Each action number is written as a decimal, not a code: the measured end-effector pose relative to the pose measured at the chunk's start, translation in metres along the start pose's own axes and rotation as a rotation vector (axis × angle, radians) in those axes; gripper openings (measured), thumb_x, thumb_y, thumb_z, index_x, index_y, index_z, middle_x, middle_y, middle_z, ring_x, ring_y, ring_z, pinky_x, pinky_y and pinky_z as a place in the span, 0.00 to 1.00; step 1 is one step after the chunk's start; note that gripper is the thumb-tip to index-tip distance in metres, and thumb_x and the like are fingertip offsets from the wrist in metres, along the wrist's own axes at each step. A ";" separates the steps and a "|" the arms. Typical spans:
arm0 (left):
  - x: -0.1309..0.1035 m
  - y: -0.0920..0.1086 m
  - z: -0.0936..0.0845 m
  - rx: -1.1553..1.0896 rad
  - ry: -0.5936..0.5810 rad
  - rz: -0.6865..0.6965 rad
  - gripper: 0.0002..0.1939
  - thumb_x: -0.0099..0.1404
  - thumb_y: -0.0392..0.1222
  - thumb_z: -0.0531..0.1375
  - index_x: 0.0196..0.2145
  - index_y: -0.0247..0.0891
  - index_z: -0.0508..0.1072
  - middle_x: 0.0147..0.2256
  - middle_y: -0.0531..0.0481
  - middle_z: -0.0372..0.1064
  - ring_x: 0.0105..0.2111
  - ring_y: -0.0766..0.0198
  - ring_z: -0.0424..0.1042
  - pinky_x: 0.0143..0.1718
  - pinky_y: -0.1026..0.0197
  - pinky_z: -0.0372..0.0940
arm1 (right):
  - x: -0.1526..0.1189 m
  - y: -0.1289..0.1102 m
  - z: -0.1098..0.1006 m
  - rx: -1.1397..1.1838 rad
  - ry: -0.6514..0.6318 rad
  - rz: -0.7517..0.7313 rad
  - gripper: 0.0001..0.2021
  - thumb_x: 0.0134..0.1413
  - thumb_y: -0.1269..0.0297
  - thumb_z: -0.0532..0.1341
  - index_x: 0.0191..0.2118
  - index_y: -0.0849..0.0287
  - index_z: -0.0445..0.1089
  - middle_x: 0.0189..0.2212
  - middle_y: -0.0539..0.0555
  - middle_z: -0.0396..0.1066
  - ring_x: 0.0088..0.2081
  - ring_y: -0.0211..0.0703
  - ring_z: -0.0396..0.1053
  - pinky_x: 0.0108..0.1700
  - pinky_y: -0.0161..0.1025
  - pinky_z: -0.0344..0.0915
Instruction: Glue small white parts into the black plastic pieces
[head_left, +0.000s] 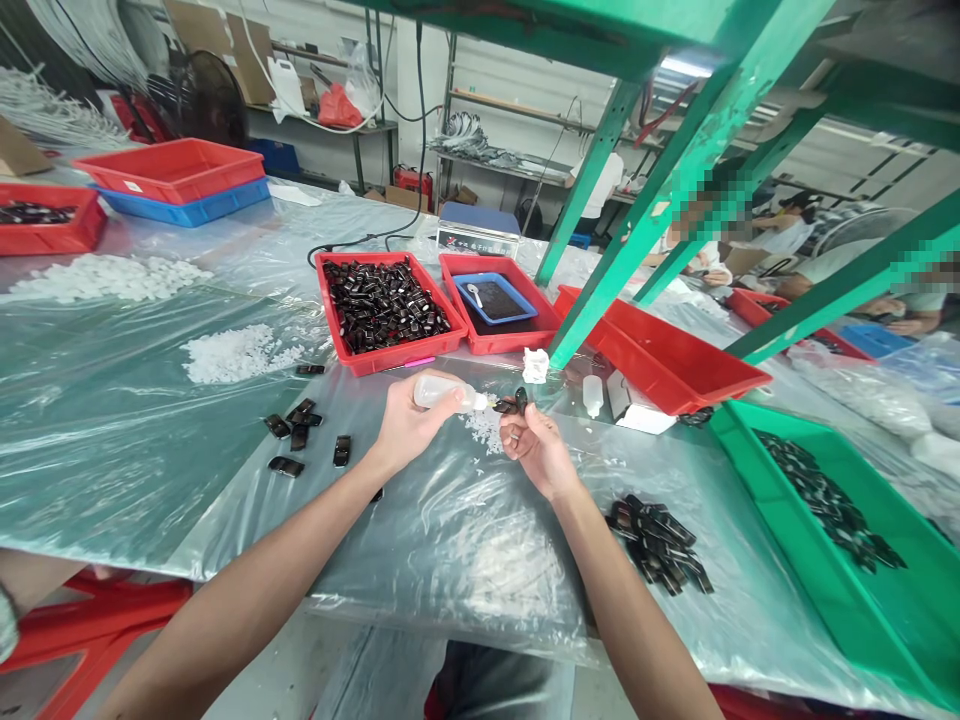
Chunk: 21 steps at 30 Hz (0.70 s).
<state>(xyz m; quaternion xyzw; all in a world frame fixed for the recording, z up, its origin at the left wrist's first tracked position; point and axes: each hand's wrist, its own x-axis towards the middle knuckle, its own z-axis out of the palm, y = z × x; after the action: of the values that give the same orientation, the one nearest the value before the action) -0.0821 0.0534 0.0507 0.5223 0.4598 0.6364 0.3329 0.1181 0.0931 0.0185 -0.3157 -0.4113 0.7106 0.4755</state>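
The left hand's grip (409, 425) holds a squeeze bottle (441, 391) while the right hand (541, 455) pinches a black part (521, 400) near the nozzle (480, 401), both in front of the filled red tray (375, 360); apparently this is dispensing, calling for steady aim. Around that tray spreads a plastic-covered tabletop (457, 545), with shelving (540, 177) behind it.

Smooth plastic bottle (435, 390), glossy sheeting (450, 540)
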 end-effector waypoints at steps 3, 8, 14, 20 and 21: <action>0.003 -0.004 -0.001 -0.083 -0.014 -0.057 0.16 0.59 0.53 0.67 0.31 0.36 0.79 0.18 0.53 0.65 0.18 0.69 0.60 0.20 0.64 0.54 | 0.000 0.001 0.000 -0.009 -0.007 -0.009 0.19 0.45 0.47 0.72 0.27 0.58 0.73 0.28 0.54 0.77 0.22 0.36 0.64 0.18 0.33 0.56; 0.009 -0.016 -0.002 -0.213 -0.052 -0.161 0.18 0.58 0.53 0.68 0.35 0.34 0.78 0.21 0.52 0.68 0.19 0.67 0.65 0.19 0.64 0.57 | 0.001 0.000 -0.001 0.058 0.011 0.008 0.17 0.42 0.50 0.75 0.30 0.57 0.73 0.30 0.51 0.76 0.22 0.34 0.63 0.18 0.31 0.56; 0.017 -0.030 -0.007 -0.260 0.006 -0.245 0.21 0.56 0.55 0.69 0.35 0.32 0.78 0.27 0.46 0.75 0.24 0.65 0.72 0.25 0.63 0.65 | 0.006 -0.008 -0.011 0.069 0.095 -0.035 0.16 0.43 0.54 0.74 0.37 0.54 0.74 0.31 0.49 0.75 0.23 0.34 0.63 0.19 0.31 0.57; 0.026 -0.049 -0.015 -0.125 0.008 -0.276 0.27 0.48 0.51 0.74 0.41 0.35 0.73 0.35 0.45 0.78 0.31 0.63 0.76 0.33 0.62 0.69 | 0.010 -0.012 -0.021 0.064 0.122 -0.080 0.18 0.43 0.54 0.74 0.39 0.53 0.74 0.32 0.47 0.75 0.23 0.32 0.65 0.19 0.31 0.58; 0.027 -0.054 -0.015 -0.087 -0.013 -0.273 0.27 0.47 0.50 0.74 0.42 0.35 0.73 0.37 0.44 0.78 0.33 0.62 0.76 0.34 0.61 0.69 | 0.010 -0.012 -0.021 0.068 0.120 -0.079 0.18 0.43 0.54 0.75 0.40 0.53 0.74 0.32 0.47 0.75 0.23 0.32 0.65 0.19 0.31 0.58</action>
<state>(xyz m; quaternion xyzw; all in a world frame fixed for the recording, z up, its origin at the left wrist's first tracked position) -0.1059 0.0932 0.0094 0.4439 0.4963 0.6014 0.4416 0.1367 0.1106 0.0187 -0.3250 -0.3698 0.6845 0.5376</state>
